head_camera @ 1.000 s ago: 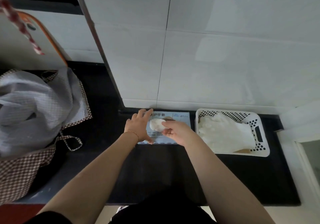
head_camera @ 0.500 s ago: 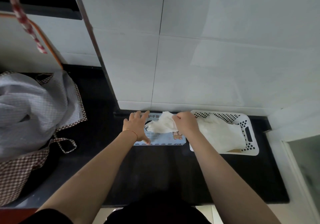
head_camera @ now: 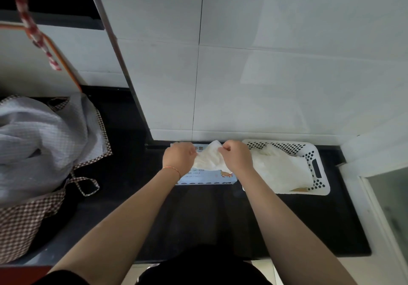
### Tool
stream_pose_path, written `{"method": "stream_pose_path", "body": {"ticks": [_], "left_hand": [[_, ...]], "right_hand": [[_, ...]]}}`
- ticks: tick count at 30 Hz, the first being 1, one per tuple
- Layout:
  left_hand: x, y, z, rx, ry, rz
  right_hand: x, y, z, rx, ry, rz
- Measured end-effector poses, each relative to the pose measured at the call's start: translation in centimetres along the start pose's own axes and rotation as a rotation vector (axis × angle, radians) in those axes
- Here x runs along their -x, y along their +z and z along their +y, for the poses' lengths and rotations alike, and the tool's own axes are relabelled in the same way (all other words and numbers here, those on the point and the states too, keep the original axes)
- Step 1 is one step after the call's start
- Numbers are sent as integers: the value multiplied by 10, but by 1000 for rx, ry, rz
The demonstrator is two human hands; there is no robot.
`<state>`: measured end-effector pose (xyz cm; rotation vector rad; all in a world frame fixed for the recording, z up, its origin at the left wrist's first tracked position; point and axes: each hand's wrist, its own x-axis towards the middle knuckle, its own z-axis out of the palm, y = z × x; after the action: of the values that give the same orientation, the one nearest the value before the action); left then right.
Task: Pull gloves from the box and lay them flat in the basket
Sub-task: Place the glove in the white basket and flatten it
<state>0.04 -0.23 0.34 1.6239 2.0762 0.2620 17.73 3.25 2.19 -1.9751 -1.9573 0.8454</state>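
Tiles (head_camera: 276, 64), large, pale and glossy, covered the wall behind the box, their thin joints forming a cross above it. Under the box lay a black counter (head_camera: 198, 214), smooth and matte, running left and right along the foot of the wall. Well to the left of the box sat a heap of grey waffle-textured cloth (head_camera: 37, 134) edged with brown-and-white check trim, a checked strap looping out of it onto the counter. Above that cloth, farther left of the box, hung a red-and-white twisted cord (head_camera: 33, 28) beside an orange rim.

Just to the right of the box stood a white plastic basket (head_camera: 318, 167), rectangular with rounded corners, its walls pierced with round holes and a slot handle at the right end. Inside it lay thin, crinkled, translucent white gloves (head_camera: 282, 170), spread fairly flat.

The box (head_camera: 207, 177) itself was flat, light-blue cardboard lying against the wall; Chinese characters that seemed to read "手套" showed at its top edge between the hands, and smaller print along the front was too blurred to read.

Over the box, a filmy white glove (head_camera: 208, 157) was stretched between both hands, bunched and wrinkled. The left hand (head_camera: 180, 157), a thin red string around its wrist, curled its fingers around the glove's left edge. The right hand (head_camera: 237, 156) pinched the glove's upper right edge in a closed fist, just beside the basket's left wall.
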Motion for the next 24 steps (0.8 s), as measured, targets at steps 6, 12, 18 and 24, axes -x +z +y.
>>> {"method": "stream_pose_path", "body": {"ticks": [6, 12, 18, 24], "left_hand": [[-3, -27, -21, 249, -192, 113], [3, -17, 0, 427, 88, -144], [-7, -12, 3, 491, -153, -24], [-21, -16, 2, 410, -321, -207]], "right_hand": [[-2, -22, -5, -124, -47, 114], [-1, -23, -39, -251, -149, 56], [4, -29, -39, -198, -126, 4], [9, -27, -24, 158, -1, -292]]}}
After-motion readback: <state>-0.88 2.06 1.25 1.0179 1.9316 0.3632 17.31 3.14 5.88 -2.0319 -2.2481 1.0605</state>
